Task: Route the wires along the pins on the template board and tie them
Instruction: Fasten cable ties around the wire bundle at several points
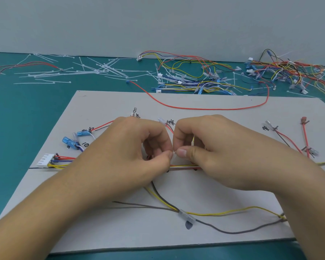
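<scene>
A grey template board (105,106) lies on the green mat, with handwritten labels and a wire harness laid across it. The harness bundle (182,166) of yellow, red and white wires runs left to right under my hands. My left hand (124,152) and my right hand (204,147) meet above the bundle at mid-board. Both pinch a small white cable tie (174,152) between thumb and fingertips. A white multi-pin connector (45,160) ends the harness at the left. Blue terminals (68,141) lie beside it. Pins under my hands are hidden.
Loose white cable ties (86,71) are scattered at the back left. Heaps of finished coloured harnesses (204,79) lie at the back right. A long red wire (204,109) loops over the board's far edge. Yellow and brown branches (214,213) trail toward the near right.
</scene>
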`<state>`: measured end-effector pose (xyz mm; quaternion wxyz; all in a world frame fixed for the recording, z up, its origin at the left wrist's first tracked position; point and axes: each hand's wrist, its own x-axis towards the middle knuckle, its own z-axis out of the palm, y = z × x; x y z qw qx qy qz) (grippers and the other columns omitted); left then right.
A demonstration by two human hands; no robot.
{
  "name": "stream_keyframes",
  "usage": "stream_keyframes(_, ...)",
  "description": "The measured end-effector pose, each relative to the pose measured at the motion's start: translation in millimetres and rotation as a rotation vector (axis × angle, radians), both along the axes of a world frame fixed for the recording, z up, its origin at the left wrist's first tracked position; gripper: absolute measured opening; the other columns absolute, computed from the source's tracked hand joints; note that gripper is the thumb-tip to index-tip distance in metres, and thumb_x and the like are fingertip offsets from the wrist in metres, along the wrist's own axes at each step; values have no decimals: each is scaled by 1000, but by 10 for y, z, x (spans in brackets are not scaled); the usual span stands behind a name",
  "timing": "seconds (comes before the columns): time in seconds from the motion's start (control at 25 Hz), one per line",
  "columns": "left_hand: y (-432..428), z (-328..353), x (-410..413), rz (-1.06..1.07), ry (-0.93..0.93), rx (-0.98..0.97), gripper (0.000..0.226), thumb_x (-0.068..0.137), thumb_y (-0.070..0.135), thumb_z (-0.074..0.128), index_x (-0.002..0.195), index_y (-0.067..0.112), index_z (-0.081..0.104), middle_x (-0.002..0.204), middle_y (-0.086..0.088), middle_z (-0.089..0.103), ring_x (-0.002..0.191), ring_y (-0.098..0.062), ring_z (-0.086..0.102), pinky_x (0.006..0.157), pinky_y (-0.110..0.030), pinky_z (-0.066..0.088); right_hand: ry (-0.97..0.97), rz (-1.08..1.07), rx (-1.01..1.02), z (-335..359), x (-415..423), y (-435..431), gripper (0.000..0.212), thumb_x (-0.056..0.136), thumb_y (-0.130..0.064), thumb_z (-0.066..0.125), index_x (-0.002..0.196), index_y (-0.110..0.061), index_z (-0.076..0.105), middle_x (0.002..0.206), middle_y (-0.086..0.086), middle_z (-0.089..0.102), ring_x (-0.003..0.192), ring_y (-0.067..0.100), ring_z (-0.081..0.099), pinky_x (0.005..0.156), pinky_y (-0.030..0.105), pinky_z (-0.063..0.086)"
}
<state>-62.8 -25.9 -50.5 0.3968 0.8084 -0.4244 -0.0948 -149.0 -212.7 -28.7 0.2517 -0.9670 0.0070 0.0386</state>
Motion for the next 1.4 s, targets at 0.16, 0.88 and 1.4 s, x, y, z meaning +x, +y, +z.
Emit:
stream_keyframes(0.16,2,5,3,4,17,9,8,75,33,65,72,29,71,72,11,70,73,-11,66,66,-26,49,-8,11,-6,-12,5,19,13,97,-30,62,85,-29,58,85,-41,53,76,-1,53,62,16,41)
stream_keyframes(0.88,-5,9,3,7,2,16,8,76,32,65,71,29,71,71,12,71,74,-9,67,68,-25,49,22,1,0,18,-4,17,14,98,-27,61,84,-28,57,82,-42,54,73,-3,53,60,16,41)
stream_keyframes(1.4,2,-18,20,-17,6,-3,7,79,33,65,77,30,72,74,14,71,77,-11,68,67,-28,49,12,-8,-11,24,-7,55,12,98,-27,61,86,-27,57,71,-11,56,69,5,52,55,24,35)
